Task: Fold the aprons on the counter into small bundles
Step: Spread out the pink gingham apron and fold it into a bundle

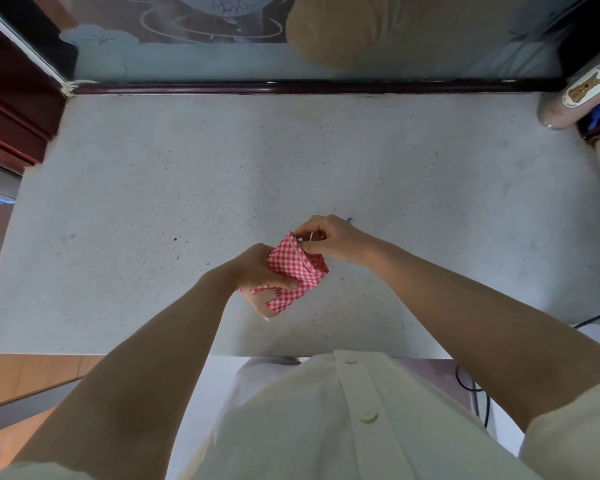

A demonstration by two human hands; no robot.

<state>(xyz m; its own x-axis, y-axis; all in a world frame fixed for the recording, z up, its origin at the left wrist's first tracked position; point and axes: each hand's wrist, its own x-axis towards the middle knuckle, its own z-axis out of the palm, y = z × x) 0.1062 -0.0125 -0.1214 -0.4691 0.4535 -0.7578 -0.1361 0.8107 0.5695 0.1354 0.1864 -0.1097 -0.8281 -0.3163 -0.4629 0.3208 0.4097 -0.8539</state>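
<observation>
A red-and-white checked apron (pixel 293 268), folded into a small bundle, is held just above the grey speckled counter (pixel 187 188) near its front edge. My left hand (pixel 253 271) grips the bundle from the left, thumb across its front. My right hand (pixel 326 242) pinches the bundle's upper edge from the right, where a white strip of fabric shows between the fingers. No other apron is visible on the counter.
A dark wooden ledge (pixel 291 86) with frosted glass behind it bounds the counter's far edge. A pink cylinder with a dog label (pixel 582 95) lies at the far right corner. Dark red cabinetry (pixel 11 109) stands at the left. A black cable (pixel 478 389) hangs at the lower right.
</observation>
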